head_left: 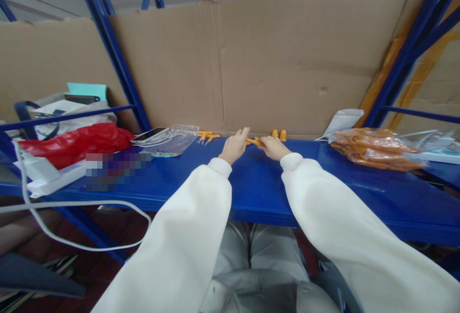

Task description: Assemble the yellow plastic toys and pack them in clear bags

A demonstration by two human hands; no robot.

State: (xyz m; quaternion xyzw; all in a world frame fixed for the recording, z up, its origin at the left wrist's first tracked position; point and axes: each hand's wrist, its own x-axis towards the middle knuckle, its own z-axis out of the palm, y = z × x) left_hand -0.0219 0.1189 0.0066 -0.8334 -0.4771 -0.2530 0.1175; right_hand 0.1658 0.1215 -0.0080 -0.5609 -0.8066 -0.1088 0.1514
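Over the blue shelf top, my left hand (234, 146) and my right hand (275, 148) come close together. Between them is a small yellow-orange plastic piece (254, 141), with the fingers of both hands closed on its ends. My hands cover part of it, so its full shape is hidden. Just behind my right hand, two short orange stubby pieces (282, 135) stand upright against the cardboard. Left of my left hand lie orange branched pieces (208, 136), shaped like claws or bird feet.
Clear bags of orange parts (377, 150) lie at right, by a white packet (343, 122). On the left are a phone (153, 134), a coiled white cable (163, 138), a red bag (86, 140) and a white power strip (57, 181). Cardboard (273, 63) walls the back.
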